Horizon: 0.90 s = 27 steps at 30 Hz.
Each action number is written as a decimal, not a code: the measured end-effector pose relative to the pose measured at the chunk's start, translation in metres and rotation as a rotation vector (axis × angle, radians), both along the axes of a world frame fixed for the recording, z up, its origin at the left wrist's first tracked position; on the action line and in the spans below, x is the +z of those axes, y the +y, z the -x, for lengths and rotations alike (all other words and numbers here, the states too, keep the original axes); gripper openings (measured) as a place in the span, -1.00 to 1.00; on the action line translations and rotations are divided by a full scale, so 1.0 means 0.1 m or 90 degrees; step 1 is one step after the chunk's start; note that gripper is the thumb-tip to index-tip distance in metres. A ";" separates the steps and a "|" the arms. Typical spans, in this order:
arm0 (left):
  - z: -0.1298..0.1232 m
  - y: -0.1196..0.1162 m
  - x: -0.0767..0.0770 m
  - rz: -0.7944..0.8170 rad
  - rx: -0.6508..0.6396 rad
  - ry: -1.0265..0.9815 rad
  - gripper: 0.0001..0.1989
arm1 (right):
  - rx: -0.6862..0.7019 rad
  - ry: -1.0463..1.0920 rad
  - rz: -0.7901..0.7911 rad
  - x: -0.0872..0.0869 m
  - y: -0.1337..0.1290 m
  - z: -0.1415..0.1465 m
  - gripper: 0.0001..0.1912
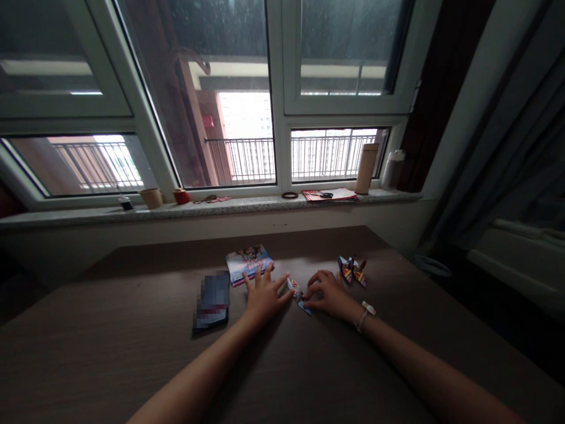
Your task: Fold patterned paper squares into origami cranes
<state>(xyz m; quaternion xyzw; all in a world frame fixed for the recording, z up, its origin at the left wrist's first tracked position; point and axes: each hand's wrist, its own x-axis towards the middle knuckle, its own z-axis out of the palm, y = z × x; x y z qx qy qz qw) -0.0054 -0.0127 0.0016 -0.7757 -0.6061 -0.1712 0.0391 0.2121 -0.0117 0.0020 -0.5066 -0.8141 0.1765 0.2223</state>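
A small piece of folded printed paper (295,290) lies on the table between my two hands, slanting down to the right. My left hand (265,296) rests on the tabletop with its fingers spread, thumb and index fingertips against the paper's left edge. From the other side, my right hand (330,292) pinches the paper's right edge with bent fingers. A bracelet (362,317) circles my right wrist. Just beyond that hand stand two folded paper pieces (352,271) with pointed tips. Behind my left fingers is a stack of colourful printed sheets (249,262), partly covered by them.
A phone (212,301) lies left of my left hand. Along the windowsill (251,204) stand a paper cup (151,198), a red spool-like item (180,196), scissors (325,195) on papers, a tan flask (366,169) and a clear bottle (392,169).
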 end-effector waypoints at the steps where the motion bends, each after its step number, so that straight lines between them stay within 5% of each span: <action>1: 0.00 -0.01 0.00 -0.008 -0.022 -0.001 -0.59 | -0.003 0.001 0.002 0.00 0.00 0.00 -0.74; 7: -0.03 -0.05 0.00 0.000 -0.078 -0.006 -0.77 | -0.008 -0.005 0.007 0.03 -0.01 0.01 -0.76; 27: 0.01 0.06 0.02 0.058 0.038 0.022 -0.46 | -0.002 -0.009 0.004 0.02 0.04 0.03 -0.75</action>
